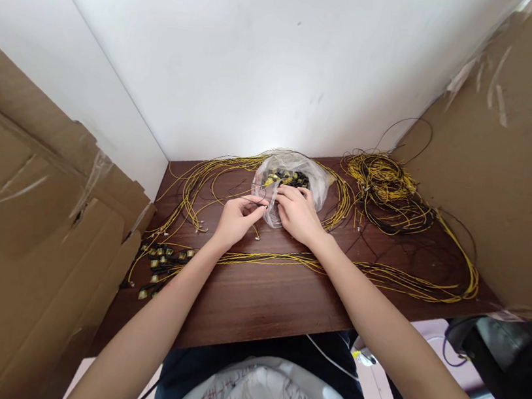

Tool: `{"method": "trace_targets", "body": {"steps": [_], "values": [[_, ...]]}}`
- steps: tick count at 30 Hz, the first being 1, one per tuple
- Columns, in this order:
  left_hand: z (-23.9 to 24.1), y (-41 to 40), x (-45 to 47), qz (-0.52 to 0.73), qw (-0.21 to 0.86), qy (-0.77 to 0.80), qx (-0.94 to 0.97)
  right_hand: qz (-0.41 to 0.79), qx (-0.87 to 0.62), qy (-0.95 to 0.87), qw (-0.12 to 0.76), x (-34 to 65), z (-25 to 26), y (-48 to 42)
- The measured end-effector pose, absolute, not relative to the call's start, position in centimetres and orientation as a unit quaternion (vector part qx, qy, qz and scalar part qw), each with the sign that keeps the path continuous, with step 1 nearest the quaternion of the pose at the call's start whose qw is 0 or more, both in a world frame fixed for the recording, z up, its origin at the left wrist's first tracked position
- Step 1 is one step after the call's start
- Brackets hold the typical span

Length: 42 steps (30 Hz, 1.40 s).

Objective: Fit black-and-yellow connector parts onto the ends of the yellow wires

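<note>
The left hand (238, 219) has the thumb and forefinger together, clamped on a small dark piece (265, 207) at the near left edge of a clear plastic bag (318, 182). The piece is too small to identify. The right hand (297, 217) lies over the near side of the bag, touching it, with the fingers bent; whether they grip the plastic cannot be told.

The bag is open at the top and contains yellow and black parts (291, 178). It rests on the brown table (251, 303), toward the far edge.

Yellow and black wires (189, 190) curve around the left of the bag. A tangled wire coil (384, 176) lies to the far right. A long wire bundle (412, 283) crosses the table on the near side of both hands and bends back at the right. Black and yellow plugs (156, 264) are grouped at the left, beside the left forearm.

Cardboard (36, 246) borders the table at the left, a second cardboard panel (512, 168) at the right, and a white wall (266, 54) at the far side.
</note>
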<state>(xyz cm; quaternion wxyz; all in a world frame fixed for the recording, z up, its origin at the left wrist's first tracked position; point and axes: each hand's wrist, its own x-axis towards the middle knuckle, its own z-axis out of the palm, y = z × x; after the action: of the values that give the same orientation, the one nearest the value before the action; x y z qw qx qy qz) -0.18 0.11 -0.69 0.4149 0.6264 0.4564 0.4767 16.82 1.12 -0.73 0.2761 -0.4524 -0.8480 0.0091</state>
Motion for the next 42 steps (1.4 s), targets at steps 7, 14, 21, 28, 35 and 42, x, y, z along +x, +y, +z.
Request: {"method": "trace_targets", "body": {"steps": [7, 14, 21, 28, 35, 42], "values": [[-0.4, 0.0, -0.1, 0.469, 0.413, 0.467, 0.625, 0.015, -0.498, -0.810, 0.309, 16.9, -0.3, 1.0], [-0.4, 0.0, -0.1, 0.474, 0.415, 0.464, 0.623, 0.083, -0.470, -0.777, 0.410, 17.2, -0.3, 1.4], [-0.6, 0.0, -0.1, 0.489, 0.422, 0.455, 0.613, 0.144, -0.421, -0.729, 0.521, 16.8, 0.8, 0.8], [-0.3, 0.0, -0.2, 0.501, 0.427, 0.461, 0.595, 0.249, -0.402, -0.698, 0.539, 15.6, 0.6, 0.1], [-0.2, -0.1, -0.2, 0.496, 0.421, 0.461, 0.603, 0.328, -0.386, -0.662, 0.552, 15.3, 0.1, 0.2], [-0.3, 0.0, -0.2, 0.505, 0.421, 0.462, 0.596, 0.310, -0.381, -0.681, 0.543, 15.2, 0.4, 0.0]]}}
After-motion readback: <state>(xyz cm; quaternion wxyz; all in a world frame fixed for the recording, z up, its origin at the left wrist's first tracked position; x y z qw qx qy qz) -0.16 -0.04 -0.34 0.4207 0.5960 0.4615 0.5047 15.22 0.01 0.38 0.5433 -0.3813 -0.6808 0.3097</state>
